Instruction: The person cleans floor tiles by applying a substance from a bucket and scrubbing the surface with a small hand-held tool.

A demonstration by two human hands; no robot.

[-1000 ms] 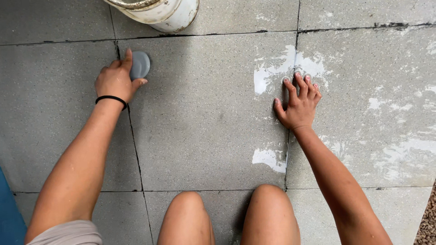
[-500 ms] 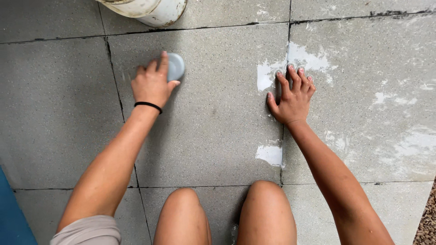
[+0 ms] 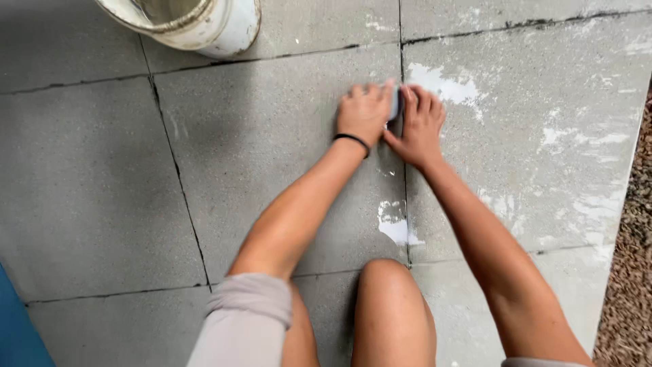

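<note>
Grey pad point(image 3: 394, 103) pinched in left hand point(image 3: 365, 112) grip, right hand point(image 3: 420, 126) flat, released, touching pad, on paving slab point(image 3: 272, 149)

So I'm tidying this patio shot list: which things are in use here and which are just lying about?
In use:
left hand
right hand
small grey pad between them
white smear on the paving slab

Lying about:
white bucket
blue edge
</note>
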